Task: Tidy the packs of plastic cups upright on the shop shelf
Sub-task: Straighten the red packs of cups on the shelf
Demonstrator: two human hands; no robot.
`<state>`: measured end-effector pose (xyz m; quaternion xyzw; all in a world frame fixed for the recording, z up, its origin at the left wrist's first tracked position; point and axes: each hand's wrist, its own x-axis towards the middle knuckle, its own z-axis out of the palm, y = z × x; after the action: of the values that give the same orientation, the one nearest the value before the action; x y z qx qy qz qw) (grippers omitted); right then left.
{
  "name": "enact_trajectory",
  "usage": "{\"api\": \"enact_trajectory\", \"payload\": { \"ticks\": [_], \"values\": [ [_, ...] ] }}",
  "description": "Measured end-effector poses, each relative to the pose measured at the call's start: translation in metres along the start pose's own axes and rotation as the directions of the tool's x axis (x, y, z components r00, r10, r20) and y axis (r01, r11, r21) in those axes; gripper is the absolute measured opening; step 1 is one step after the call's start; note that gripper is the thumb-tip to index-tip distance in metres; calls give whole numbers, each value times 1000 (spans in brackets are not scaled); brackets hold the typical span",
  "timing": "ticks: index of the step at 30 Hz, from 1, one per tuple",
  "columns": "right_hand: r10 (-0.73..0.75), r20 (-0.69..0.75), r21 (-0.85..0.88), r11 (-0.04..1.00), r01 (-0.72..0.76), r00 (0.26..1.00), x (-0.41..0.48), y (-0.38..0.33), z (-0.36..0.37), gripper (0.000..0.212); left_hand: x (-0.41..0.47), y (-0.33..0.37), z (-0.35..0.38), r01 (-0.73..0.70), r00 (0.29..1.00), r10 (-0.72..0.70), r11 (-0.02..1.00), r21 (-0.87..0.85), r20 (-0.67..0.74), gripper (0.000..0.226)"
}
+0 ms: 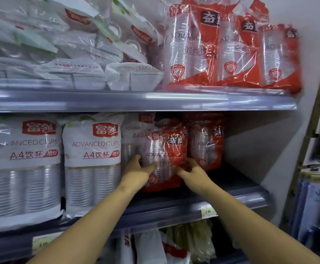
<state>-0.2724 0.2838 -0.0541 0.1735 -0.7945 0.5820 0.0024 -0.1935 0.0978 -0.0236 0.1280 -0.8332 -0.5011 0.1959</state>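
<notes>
1. At the centre of the frame, on the middle shelf (174, 208), a red pack of cups (163, 153) stands nearly upright, leaning slightly left, between both hands.
2. The left hand (138, 172) presses its left side, fingers spread and curled around the wrapper.
3. The right hand (190, 169) grips its lower right edge, fingers bent onto the plastic.
4. Just right of it, another red pack (206, 143) stands upright further back.
5. At the left, two white packs (91, 161) stand upright side by side.
6. On the upper right, the top shelf (136, 101) carries three red packs (231, 52) standing in a row.
</notes>
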Motion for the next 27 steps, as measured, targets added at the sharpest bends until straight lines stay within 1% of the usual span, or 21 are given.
{"api": "enact_trajectory", "payload": {
  "ticks": [3, 6, 9, 12, 14, 15, 18, 19, 21, 23, 25, 27],
  "values": [
    [-24, 9, 26, 999, 24, 1000, 4, 12, 8, 48, 1, -3, 6, -36, 999, 37, 999, 22, -30, 54],
    [-48, -41, 46, 998, 50, 998, 4, 15, 5, 45, 4, -2, 13, -49, 997, 51, 998, 42, -57, 58],
    [-74, -75, 52, 996, 78, 994, 6, 15, -8, 49, 9, 2, 22, -85, 995, 86, 996, 21, -59, 57],
    [-79, -102, 52, 995, 84, 992, 14, 17, -23, 34, 17, 10, 33, -118, 991, 118, 993, 12, -57, 49],
    [-81, -132, 59, 994, 89, 988, 19, 19, -30, 31, 24, 14, 41, -135, 988, 136, 991, 17, -75, 50],
    [-80, -142, 64, 994, 90, 987, 22, 20, -33, 35, 26, 16, 45, -140, 986, 142, 990, 25, -84, 50],
    [-61, -145, 70, 995, 72, 988, 30, 26, -38, 65, 33, 17, 56, -137, 986, 141, 989, 55, -84, 52],
    [-57, -147, 65, 996, 67, 987, 33, 28, -40, 69, 35, 17, 59, -132, 987, 137, 989, 63, -82, 54],
    [-51, -141, 76, 995, 62, 989, 38, 32, -40, 66, 39, 16, 63, -119, 989, 124, 990, 76, -77, 57],
    [-39, -122, 73, 996, 48, 992, 43, 36, -38, 55, 41, 12, 65, -104, 991, 110, 991, 89, -72, 61],
    [-38, -103, 63, 997, 44, 994, 47, 40, -35, 46, 41, 8, 66, -109, 991, 116, 989, 104, -67, 59],
    [-31, -80, 68, 997, 37, 996, 50, 42, -34, 45, 41, 5, 67, -119, 990, 125, 987, 106, -60, 61]
  ]
}}
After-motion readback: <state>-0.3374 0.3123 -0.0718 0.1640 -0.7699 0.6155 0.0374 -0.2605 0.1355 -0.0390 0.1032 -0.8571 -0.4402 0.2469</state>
